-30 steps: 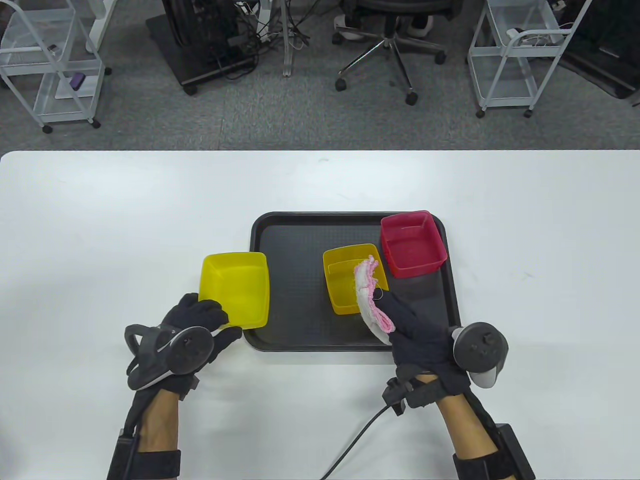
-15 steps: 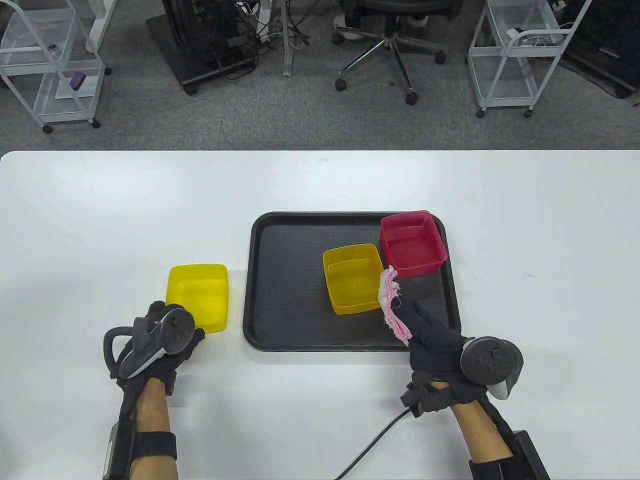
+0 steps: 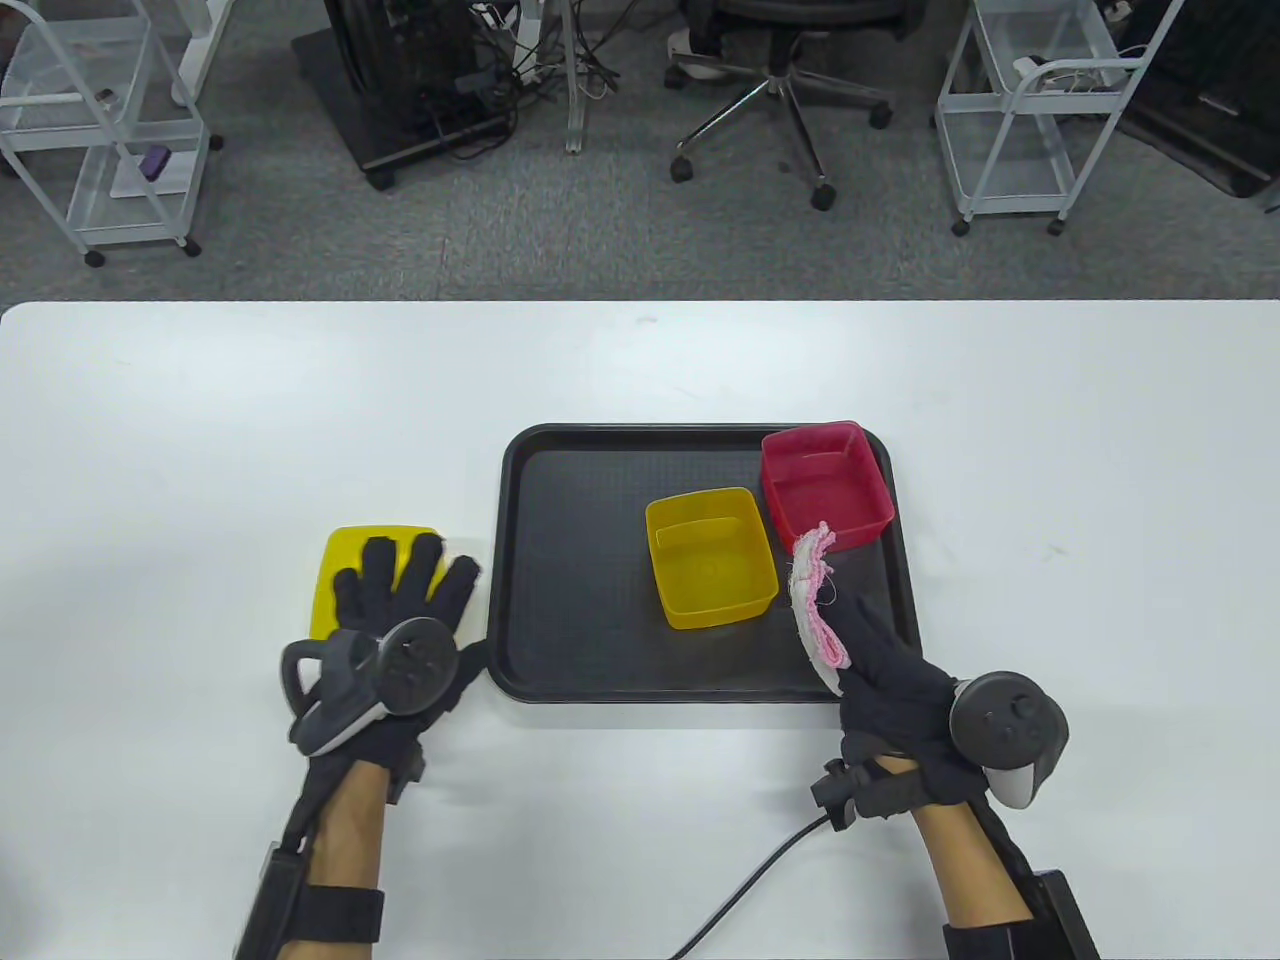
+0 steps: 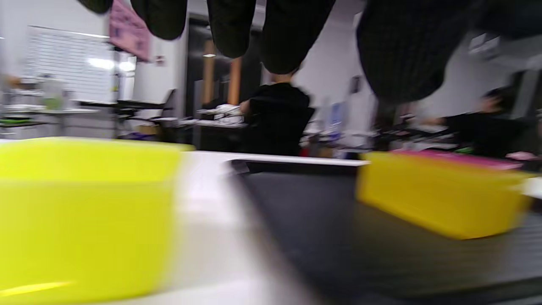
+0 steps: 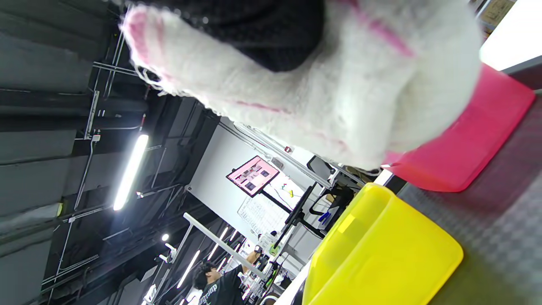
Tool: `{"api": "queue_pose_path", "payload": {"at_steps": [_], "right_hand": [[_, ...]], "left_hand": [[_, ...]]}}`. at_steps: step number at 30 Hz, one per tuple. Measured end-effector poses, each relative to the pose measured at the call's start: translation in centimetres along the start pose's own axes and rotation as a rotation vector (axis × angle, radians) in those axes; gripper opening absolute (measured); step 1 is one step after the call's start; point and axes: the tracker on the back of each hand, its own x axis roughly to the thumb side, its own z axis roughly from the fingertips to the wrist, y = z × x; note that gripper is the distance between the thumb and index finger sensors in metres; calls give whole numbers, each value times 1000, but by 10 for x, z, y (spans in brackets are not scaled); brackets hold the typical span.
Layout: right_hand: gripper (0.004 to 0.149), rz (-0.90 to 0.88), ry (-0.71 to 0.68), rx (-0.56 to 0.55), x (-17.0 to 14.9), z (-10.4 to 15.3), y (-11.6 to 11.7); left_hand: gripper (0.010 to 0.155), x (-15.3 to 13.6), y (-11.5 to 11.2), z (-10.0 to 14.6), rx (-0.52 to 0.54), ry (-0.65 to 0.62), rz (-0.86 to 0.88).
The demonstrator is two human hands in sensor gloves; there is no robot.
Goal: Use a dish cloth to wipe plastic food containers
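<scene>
A yellow container [image 3: 345, 570] stands on the white table left of the black tray [image 3: 580, 650]; it also shows in the left wrist view [image 4: 84, 216]. My left hand [image 3: 400, 595] hovers over it with fingers spread, holding nothing. On the tray stand a second yellow container [image 3: 710, 560], also in the left wrist view [image 4: 436, 195] and the right wrist view [image 5: 381, 258], and a red container [image 3: 825, 487], also in the right wrist view [image 5: 474, 140]. My right hand [image 3: 880, 660] grips a white and pink dish cloth [image 3: 815, 600] over the tray's right front part; the cloth fills the right wrist view [image 5: 338, 97].
A black cable [image 3: 740, 880] runs from my right wrist to the table's front edge. Bare white table lies left, right and behind the tray. Beyond the far edge stand carts [image 3: 90, 130] and an office chair [image 3: 780, 90].
My left hand slid the yellow container left off the tray onto the table, then let go and spread its fingers above it. My right hand drew the cloth out of the tray's yellow container, rightward.
</scene>
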Motion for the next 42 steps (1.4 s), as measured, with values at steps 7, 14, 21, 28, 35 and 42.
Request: {"api": "queue_pose_path", "payload": {"at_steps": [7,14,21,28,35,42], "right_hand": [[47,22,11,8,-2,0,5],[47,29,12,26,-3,1,7],[47,9,28,14,-6,-3,9],[47,-6,20,-33,-4,1,3],[45,40,-218,-127,44,0,15],[44,429,-346,88,100,-8,75]], "left_hand": [[76,116,-22,-53,-113,-189,-180],[71,151,-68,-96,-260,-118,-286],[41,150,-82,-102,-250,-75,-254],[40,139,-45,-69,-60,-177,-302],[40,132,-14,4,149,-331,-310],[39,128,-6,34,206,-367,-298]]}}
